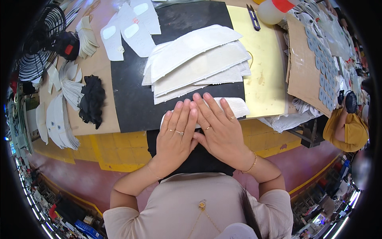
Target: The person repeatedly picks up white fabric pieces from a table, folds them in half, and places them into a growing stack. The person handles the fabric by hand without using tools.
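On the black mat (131, 99), both flat hands, fingers (187, 115) together, press a white piece (238, 106) lying left-to-right.

Both hands (199, 131) flat on white piece (234, 105)

The mat (131, 99) looks like matt black rubber. The white pieces (199, 59) stacked on it look like fibrous felt with rough edges. The yellow sheet (262, 59) at the bench's right edge is smooth and faintly stained. Beside it lies matt brown cardboard (302, 67).
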### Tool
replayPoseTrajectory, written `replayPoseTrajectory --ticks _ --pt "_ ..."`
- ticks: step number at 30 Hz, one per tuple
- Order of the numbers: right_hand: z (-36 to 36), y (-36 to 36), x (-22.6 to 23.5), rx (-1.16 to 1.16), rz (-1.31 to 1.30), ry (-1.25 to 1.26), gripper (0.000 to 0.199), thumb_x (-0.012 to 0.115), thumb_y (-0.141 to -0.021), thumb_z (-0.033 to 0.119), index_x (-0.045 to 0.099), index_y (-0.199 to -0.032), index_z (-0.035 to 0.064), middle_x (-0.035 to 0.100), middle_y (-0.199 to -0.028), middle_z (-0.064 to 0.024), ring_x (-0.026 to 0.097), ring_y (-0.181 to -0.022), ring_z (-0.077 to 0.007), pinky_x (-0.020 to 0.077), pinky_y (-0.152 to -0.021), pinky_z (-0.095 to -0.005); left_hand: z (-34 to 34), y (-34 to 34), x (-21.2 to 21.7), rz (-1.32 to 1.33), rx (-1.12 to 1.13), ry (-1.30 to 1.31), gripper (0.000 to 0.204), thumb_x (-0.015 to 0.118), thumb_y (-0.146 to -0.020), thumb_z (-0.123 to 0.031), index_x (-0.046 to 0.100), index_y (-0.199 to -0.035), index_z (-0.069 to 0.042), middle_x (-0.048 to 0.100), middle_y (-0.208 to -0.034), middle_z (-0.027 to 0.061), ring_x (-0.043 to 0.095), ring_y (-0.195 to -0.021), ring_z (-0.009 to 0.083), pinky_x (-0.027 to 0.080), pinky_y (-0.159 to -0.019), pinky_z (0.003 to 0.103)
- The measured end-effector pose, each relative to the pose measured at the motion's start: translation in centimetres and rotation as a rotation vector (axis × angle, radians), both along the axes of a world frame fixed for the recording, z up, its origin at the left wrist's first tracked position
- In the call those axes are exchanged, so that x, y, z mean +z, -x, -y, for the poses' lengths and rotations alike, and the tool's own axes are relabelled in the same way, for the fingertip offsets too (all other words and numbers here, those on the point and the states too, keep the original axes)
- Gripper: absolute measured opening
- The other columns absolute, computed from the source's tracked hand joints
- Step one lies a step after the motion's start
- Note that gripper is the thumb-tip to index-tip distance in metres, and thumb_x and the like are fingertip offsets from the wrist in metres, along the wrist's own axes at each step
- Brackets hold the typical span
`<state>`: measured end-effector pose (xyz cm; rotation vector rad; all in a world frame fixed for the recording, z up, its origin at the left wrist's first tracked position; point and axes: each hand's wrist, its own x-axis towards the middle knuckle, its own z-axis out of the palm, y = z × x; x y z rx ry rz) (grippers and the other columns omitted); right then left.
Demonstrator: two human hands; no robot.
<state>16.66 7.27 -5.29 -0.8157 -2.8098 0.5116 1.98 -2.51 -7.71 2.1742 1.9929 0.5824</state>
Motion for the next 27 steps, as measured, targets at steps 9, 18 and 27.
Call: replayPoseTrajectory --ticks 9,18,27 --pt "-1.1 -3.8 0.8 -0.098 0.2 -0.073 0.071 0.064 -0.083 0.046 0.043 -0.146 0.0209 0.037 -0.153 -0.004 0.033 -0.142 -0.0194 0.0198 -0.117 -0.0492 0.2 0.2 -0.1 -0.207 0.079 -0.012 0.065 0.06 -0.082 -0.01 0.043 -0.145 -0.016 0.041 -0.151 0.0053 0.038 -0.139 0.023 0.032 -0.112 0.038" --pt "-0.2 -5.2 0.0 -0.393 0.051 0.037 0.062 0.04 -0.1 0.046 0.038 -0.148 0.0071 0.035 -0.153 -0.0169 0.031 -0.142 -0.0342 0.0155 -0.116 -0.0544 2.0 2.4 -0.1 -0.229 0.048 -0.006 0.063 0.068 -0.082 -0.021 0.047 -0.141 -0.013 0.04 -0.151 0.0083 0.038 -0.138 0.0259 0.026 -0.113 0.047" --pt "-0.2 -3.9 -0.3 -0.511 -0.186 0.077 0.042 0.058 -0.095 0.017 0.053 -0.134 0.0018 0.046 -0.144 -0.018 0.042 -0.132 -0.0347 0.0272 -0.111 -0.0454 6.2 6.8 2.0 0.059 0.194 0.023 0.076 0.068 -0.086 -0.042 0.039 -0.145 -0.004 0.028 -0.156 0.0177 0.026 -0.144 0.0379 0.022 -0.115 0.054"
